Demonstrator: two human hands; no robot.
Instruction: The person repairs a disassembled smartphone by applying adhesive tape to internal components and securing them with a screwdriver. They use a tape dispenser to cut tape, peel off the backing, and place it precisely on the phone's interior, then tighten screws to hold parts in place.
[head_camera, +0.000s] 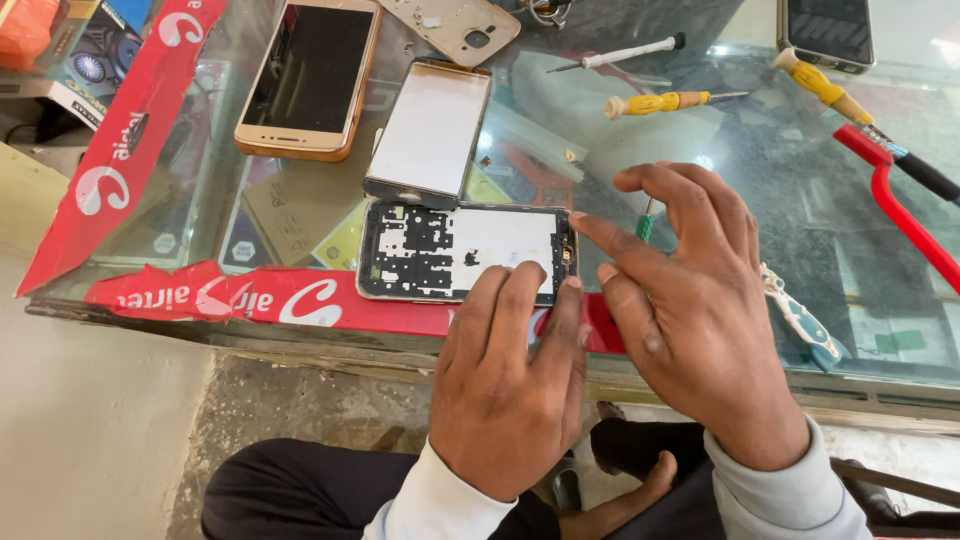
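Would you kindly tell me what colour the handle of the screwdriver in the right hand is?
Green, seen in the head view: the screwdriver handle.

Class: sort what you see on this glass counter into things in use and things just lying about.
In use: left hand pressing the opened phone frame; right hand holding a green-tipped tool.

Lying about: gold phone, loose screen, back cover, yellow screwdriver, red tool.
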